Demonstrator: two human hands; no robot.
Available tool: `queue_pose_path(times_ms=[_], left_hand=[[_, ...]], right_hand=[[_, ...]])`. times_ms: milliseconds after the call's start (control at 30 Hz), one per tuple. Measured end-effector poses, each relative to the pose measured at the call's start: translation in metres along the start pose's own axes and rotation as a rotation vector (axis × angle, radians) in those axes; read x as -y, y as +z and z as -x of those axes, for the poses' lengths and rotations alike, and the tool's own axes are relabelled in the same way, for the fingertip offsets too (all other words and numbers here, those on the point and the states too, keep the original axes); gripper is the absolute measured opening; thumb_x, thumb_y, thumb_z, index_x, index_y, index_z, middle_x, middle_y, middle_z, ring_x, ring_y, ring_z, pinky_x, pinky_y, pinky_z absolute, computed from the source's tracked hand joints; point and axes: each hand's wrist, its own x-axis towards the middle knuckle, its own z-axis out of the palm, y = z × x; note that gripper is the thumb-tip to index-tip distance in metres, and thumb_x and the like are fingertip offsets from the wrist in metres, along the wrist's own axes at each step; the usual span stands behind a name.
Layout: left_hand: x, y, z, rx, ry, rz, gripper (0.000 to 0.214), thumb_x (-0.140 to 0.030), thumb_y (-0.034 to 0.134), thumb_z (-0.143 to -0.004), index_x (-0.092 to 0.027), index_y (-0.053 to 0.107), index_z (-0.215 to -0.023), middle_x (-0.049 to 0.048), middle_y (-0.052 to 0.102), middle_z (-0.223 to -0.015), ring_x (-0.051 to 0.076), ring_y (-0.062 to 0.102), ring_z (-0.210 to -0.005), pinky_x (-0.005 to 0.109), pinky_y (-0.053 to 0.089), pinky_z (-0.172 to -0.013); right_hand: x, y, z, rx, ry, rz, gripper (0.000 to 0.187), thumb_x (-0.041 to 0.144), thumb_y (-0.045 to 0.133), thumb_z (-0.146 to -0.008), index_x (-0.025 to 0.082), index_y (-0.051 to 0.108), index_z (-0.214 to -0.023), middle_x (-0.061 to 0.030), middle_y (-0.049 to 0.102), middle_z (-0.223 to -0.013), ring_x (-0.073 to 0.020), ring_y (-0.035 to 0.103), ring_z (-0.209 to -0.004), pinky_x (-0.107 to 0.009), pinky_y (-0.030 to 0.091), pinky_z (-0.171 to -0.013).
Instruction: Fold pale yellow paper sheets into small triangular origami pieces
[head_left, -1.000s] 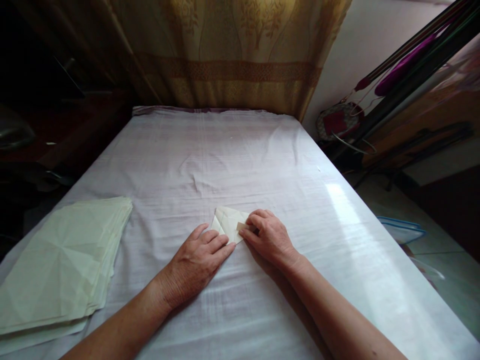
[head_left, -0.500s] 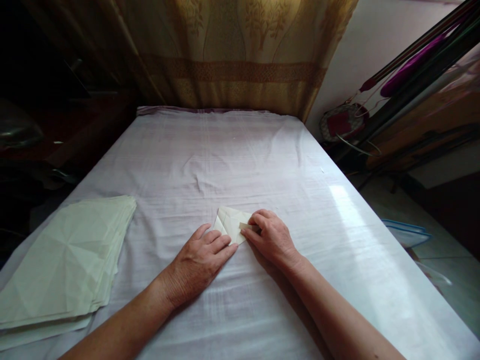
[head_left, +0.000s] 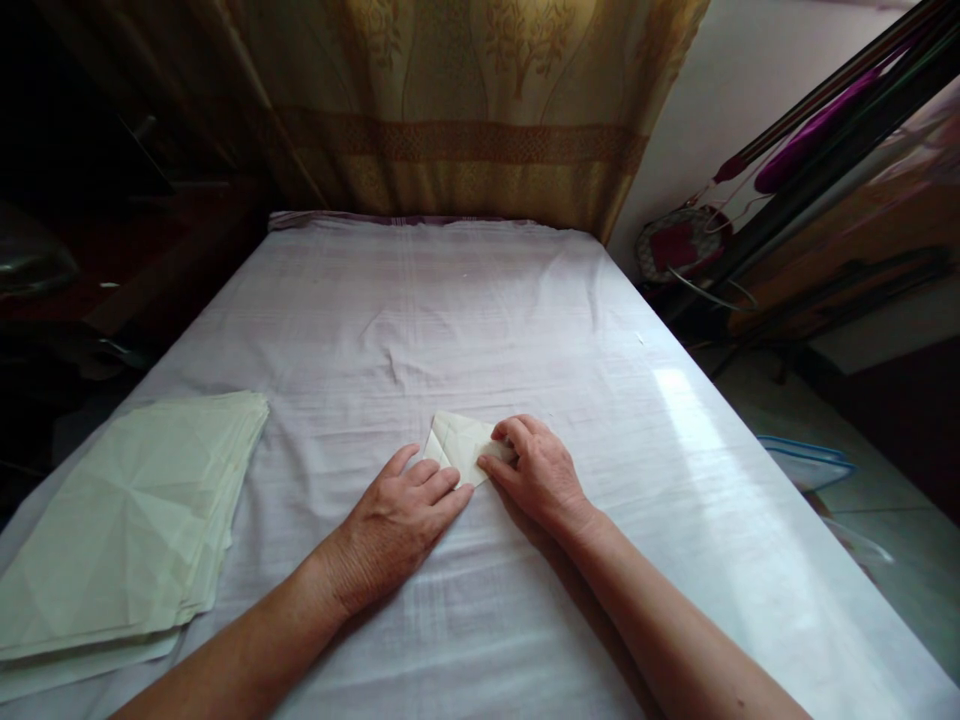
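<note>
A small piece of folded pale paper (head_left: pixel 459 437) with crossing creases lies flat on the light sheet, between my two hands. My left hand (head_left: pixel 401 525) rests over its left and lower edge, fingers stretched out and lying on paper and sheet, holding nothing. At the paper's right corner, my right hand (head_left: pixel 536 467) has thumb and fingers bent together on it; they hide that corner. To the left lies a thick stack of creased pale paper sheets (head_left: pixel 131 520), apart from both hands.
The sheet-covered surface (head_left: pixel 480 330) reaches back to a patterned gold curtain (head_left: pixel 495 140). On the right, a bag (head_left: pixel 682 243) hangs beside dark poles, and blue-edged plastic (head_left: pixel 806 462) sits lower down. A dark reddish table (head_left: pixel 172 230) stands on the left.
The small flap at my right fingertips, raised before, now lies lower and shows less. My left hand stays in place. The whole view has shifted slightly.
</note>
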Motion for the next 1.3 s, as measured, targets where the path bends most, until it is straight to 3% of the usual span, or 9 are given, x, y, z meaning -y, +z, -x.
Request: queue_pose_path(times_ms=[167,367,500,667,933,1133,1300], left_hand=[[-0.001,-0.003,-0.004,0.050,0.027,-0.045,0.022,-0.019,0.051,-0.097,-0.022,0.062,-0.115,0.0010,0.062,-0.134,0.020,0.058,-0.094,0.047,0.030,-0.106],[-0.001,-0.007,-0.007,0.107,0.032,-0.073,0.022,-0.021,0.052,-0.096,-0.022,0.061,-0.117,-0.0002,0.066,-0.127,0.020,0.057,-0.092,0.047,0.029,-0.107],[-0.002,-0.009,-0.008,0.127,0.044,-0.087,0.023,-0.019,0.052,-0.096,-0.022,0.060,-0.117,0.0015,0.066,-0.126,0.021,0.058,-0.093,0.047,0.029,-0.107],[-0.001,-0.011,-0.010,0.138,0.052,-0.085,0.021,-0.019,0.054,-0.094,-0.022,0.061,-0.114,0.0016,0.066,-0.127,0.021,0.059,-0.090,0.048,0.031,-0.106],[0.000,-0.016,-0.016,0.156,0.088,-0.097,0.015,-0.015,0.056,-0.091,-0.021,0.062,-0.103,0.0023,0.070,-0.114,0.021,0.059,-0.082,0.048,0.036,-0.102],[0.005,-0.018,-0.015,0.115,0.113,-0.039,0.015,-0.013,0.053,-0.093,-0.022,0.063,-0.099,0.0033,0.070,-0.113,0.020,0.061,-0.087,0.044,0.039,-0.101],[0.022,-0.016,-0.001,0.000,0.148,-0.063,0.024,-0.007,0.047,-0.094,-0.019,0.064,-0.106,0.0062,0.070,-0.116,0.021,0.062,-0.103,0.042,0.041,-0.102]], right_hand=[[-0.002,0.001,0.002,0.016,-0.030,-0.047,0.012,0.026,0.070,-0.082,0.023,0.061,-0.074,-0.0033,0.064,-0.090,-0.0191,0.060,-0.082,-0.031,0.045,-0.074],[0.000,-0.003,0.011,-0.003,-0.139,-0.041,0.020,0.031,0.076,-0.076,0.021,0.061,-0.084,-0.0078,0.064,-0.100,-0.0241,0.059,-0.093,-0.037,0.046,-0.084],[0.001,-0.004,0.013,0.018,-0.122,-0.045,0.022,0.030,0.078,-0.074,0.021,0.061,-0.086,-0.0073,0.064,-0.103,-0.0246,0.059,-0.095,-0.038,0.046,-0.086],[-0.017,-0.009,0.010,0.029,-0.134,-0.131,0.007,0.016,0.068,-0.080,0.021,0.063,-0.081,-0.0058,0.064,-0.100,-0.0213,0.060,-0.094,-0.035,0.047,-0.086],[-0.038,-0.011,0.006,-0.026,-0.094,-0.121,0.010,0.012,0.062,-0.079,0.022,0.065,-0.078,-0.0042,0.066,-0.093,-0.0198,0.061,-0.089,-0.033,0.048,-0.083],[-0.038,-0.006,0.006,-0.071,-0.079,-0.120,0.014,0.009,0.059,-0.079,0.021,0.065,-0.080,-0.0049,0.066,-0.093,-0.0203,0.061,-0.090,-0.033,0.049,-0.085],[-0.032,-0.006,0.012,-0.124,-0.095,-0.030,0.014,0.009,0.059,-0.081,0.021,0.065,-0.084,-0.0065,0.066,-0.098,-0.0214,0.060,-0.092,-0.033,0.048,-0.084]])
